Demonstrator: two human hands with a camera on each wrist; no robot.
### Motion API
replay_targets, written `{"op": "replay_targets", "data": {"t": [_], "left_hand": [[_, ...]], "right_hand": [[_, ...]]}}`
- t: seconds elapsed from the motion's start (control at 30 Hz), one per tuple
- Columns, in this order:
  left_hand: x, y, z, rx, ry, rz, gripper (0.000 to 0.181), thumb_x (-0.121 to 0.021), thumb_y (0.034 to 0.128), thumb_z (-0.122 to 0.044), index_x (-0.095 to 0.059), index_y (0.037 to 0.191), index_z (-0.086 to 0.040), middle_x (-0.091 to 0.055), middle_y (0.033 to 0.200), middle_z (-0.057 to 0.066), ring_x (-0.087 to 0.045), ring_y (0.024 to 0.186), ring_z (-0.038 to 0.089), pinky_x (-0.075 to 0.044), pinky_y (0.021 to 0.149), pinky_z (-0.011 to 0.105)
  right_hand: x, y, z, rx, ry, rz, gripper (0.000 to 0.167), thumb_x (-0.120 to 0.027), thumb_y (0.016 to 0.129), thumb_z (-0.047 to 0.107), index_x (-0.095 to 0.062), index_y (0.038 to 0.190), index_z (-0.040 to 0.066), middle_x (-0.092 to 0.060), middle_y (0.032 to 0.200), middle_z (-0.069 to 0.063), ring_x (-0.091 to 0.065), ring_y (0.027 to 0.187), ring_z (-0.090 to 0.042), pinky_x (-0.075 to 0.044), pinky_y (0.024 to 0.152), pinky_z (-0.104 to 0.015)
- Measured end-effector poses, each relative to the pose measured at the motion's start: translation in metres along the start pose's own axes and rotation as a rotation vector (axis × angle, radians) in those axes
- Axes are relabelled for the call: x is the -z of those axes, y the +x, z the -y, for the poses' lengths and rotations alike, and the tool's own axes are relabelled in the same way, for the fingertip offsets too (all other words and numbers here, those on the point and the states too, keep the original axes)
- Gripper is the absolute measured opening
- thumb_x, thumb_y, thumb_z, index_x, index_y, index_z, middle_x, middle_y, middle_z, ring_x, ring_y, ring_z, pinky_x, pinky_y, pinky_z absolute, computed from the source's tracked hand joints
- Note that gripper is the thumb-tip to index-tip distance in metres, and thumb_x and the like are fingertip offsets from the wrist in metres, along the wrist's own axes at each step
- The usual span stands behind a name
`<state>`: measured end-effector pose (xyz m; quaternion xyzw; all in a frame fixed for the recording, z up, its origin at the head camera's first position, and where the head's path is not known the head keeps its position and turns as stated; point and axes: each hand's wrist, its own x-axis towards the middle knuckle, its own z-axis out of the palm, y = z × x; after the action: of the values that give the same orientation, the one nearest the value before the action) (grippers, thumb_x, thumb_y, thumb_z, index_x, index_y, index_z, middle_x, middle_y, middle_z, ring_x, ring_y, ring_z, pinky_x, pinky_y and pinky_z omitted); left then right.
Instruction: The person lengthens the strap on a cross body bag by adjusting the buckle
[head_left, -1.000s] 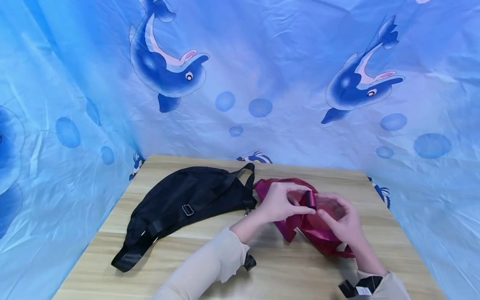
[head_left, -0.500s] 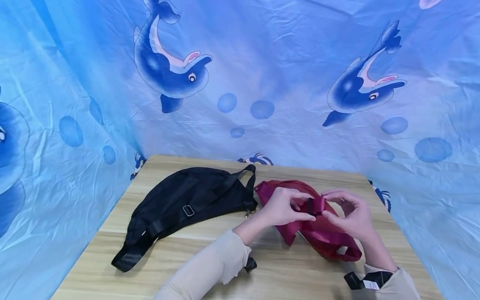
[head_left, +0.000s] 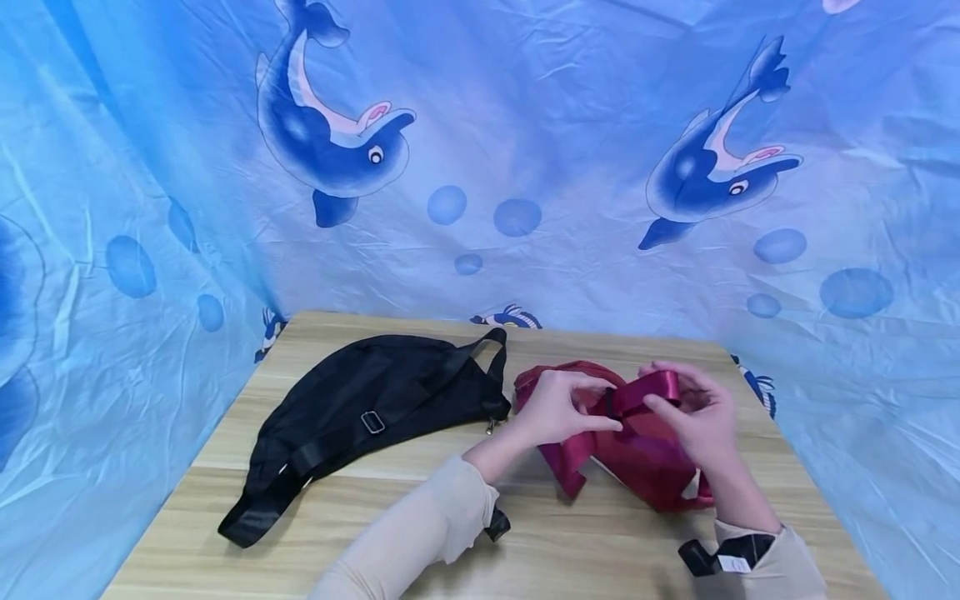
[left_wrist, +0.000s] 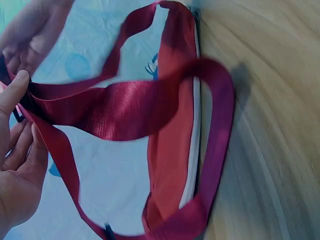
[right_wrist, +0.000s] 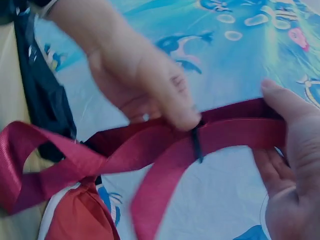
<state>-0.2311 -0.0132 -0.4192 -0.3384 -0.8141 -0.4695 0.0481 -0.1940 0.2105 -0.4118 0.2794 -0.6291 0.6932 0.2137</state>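
A red waist bag (head_left: 637,471) lies on the right part of the table, with its crimson strap (head_left: 647,390) lifted above it. My left hand (head_left: 551,408) pinches the strap at its black slider buckle (right_wrist: 196,142) between thumb and fingers. My right hand (head_left: 697,417) holds the loop of strap that comes out of the buckle, its thumb and fingers around the loop's end. In the left wrist view, several lengths of strap hang from the hands, and the bag's red body (left_wrist: 175,125) with a pale zipper edge shows behind them.
A black waist bag (head_left: 375,400) lies on the left of the wooden table (head_left: 375,533), its strap and metal buckle (head_left: 372,422) on top. A blue sheet (head_left: 465,125) printed with dolphins hangs behind and at both sides.
My right hand has drawn the loop of strap out to the right of the buckle, so the loop is longer. The left hand stays at the buckle. The black bag has not moved.
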Motion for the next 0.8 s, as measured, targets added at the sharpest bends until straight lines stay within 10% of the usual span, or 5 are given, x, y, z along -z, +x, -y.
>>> {"op": "replay_targets", "data": {"t": [0.43,0.57,0.8], "left_hand": [[-0.001,0.001,-0.006,0.018,-0.028,0.066,0.049,-0.094,0.0826,-0.031,-0.079,0.126,-0.015,-0.082,0.117,0.0,-0.064,0.064,-0.011,-0.056,0.065,0.011],[0.0,0.001,-0.004,0.055,-0.11,0.039,0.048,-0.095,0.082,-0.028,-0.079,0.126,-0.016,-0.083,0.112,-0.001,-0.068,0.07,-0.008,-0.059,0.068,0.014],[0.007,0.001,-0.007,0.085,-0.166,-0.027,0.026,-0.094,0.0824,-0.033,-0.081,0.1,-0.018,-0.082,0.087,-0.003,-0.071,0.075,-0.005,-0.059,0.067,0.019]], "right_hand": [[-0.011,0.001,-0.005,-0.024,0.084,-0.115,0.051,-0.062,0.082,-0.033,-0.077,0.115,0.002,-0.083,0.105,0.002,-0.079,0.092,-0.005,-0.063,0.076,-0.017],[-0.003,-0.001,-0.008,-0.022,0.165,-0.009,0.058,-0.066,0.083,-0.03,-0.066,0.135,-0.004,-0.079,0.123,-0.002,-0.075,0.113,-0.008,-0.06,0.094,-0.019],[0.001,-0.03,-0.028,-0.21,-0.296,0.15,0.054,-0.077,0.087,-0.015,-0.061,0.138,-0.01,-0.075,0.121,0.017,-0.072,0.112,0.001,-0.059,0.095,-0.016]]}}
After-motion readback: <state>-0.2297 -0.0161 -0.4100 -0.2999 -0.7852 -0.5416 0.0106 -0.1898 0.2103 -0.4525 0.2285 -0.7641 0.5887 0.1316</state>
